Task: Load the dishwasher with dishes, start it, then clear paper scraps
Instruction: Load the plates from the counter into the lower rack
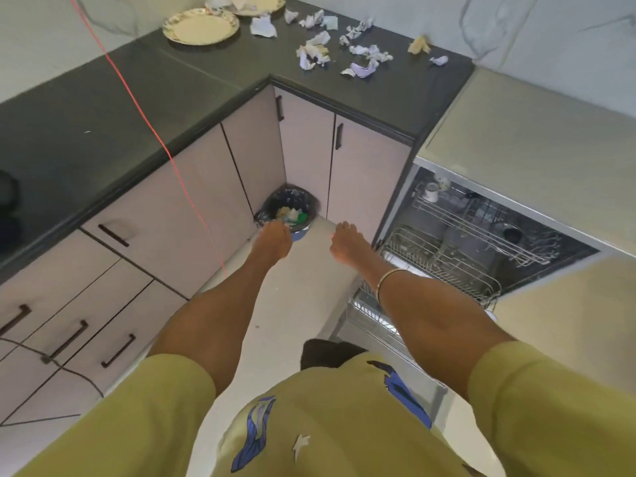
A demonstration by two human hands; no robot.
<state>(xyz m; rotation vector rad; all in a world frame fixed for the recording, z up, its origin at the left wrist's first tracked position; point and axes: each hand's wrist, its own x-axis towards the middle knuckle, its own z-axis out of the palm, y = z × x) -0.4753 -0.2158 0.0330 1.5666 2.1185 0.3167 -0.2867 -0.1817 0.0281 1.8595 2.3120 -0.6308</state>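
Head view, looking down past a yellow-green shirt [344, 425]. Both bare arms stretched forward and down, roughly parallel, elbows nearly straight. Left hand [273, 241] seen from the back, fingers curled under and out of sight, so whether anything is held cannot be told; hovering at the near edge of a small bin [292, 210] with a black liner, tucked into the corner of the cabinets. Right hand [346, 242] likewise back-up, a ring on one finger and a bangle on the wrist, fingers bent downward and hidden (grasp cannot be told), poised between the bin and the open dishwasher [481, 235]. Dishwasher door down, lower rack [447, 266] pulled out, upper rack carrying a white cup [430, 192]. Up on the dark counter [103, 108]: two cream plates [201, 26] near the back wall, and crumpled paper scraps [339, 46] scattered across the corner. Thin red cord [144, 108] hanging diagonally in front of the cabinets.
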